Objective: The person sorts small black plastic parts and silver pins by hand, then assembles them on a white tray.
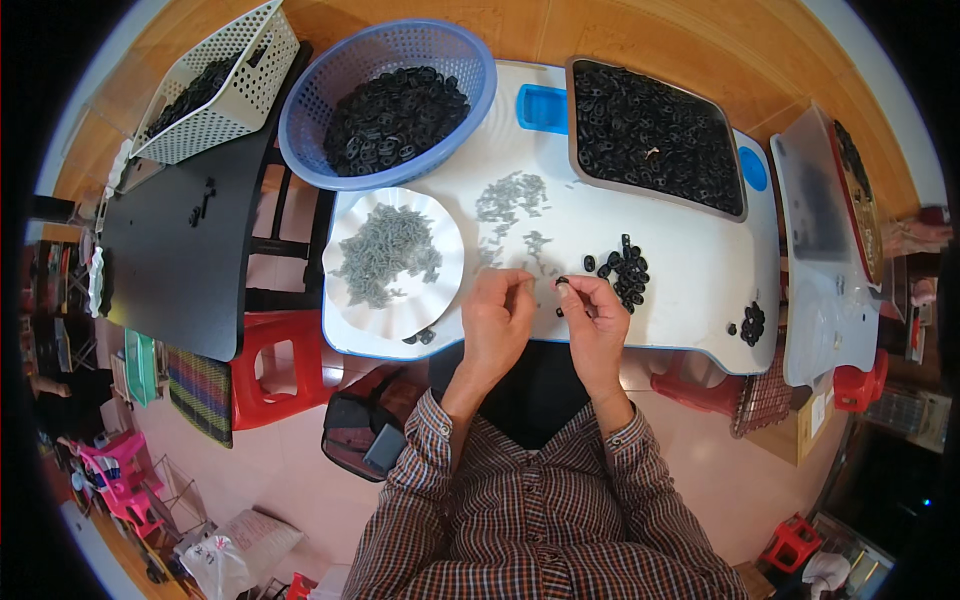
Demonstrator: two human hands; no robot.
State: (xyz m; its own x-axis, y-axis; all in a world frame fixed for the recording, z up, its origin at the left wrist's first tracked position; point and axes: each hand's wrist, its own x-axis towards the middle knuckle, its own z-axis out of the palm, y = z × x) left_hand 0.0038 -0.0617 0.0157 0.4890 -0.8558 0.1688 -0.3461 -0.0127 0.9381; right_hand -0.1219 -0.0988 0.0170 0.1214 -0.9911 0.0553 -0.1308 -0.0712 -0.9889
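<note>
Just above the near edge of the white table (690,250), my two hands are close together. My right hand (598,325) pinches a small black plastic part (562,281) between thumb and fingertips. My left hand (498,318) is closed in a pinch; whatever its fingertips hold is too small to make out. A small heap of black parts (628,272) lies beside my right hand. Small translucent grey pieces (512,197) are scattered beyond my hands. More grey pieces (385,255) fill a white scalloped plate (447,225) at my left.
A blue plastic basket (300,140) and a metal tray (655,195) of black parts stand at the back. A few black parts (750,325) sit at the right edge. On the left are a black table (180,270), a white basket (222,110) and a red stool (285,365).
</note>
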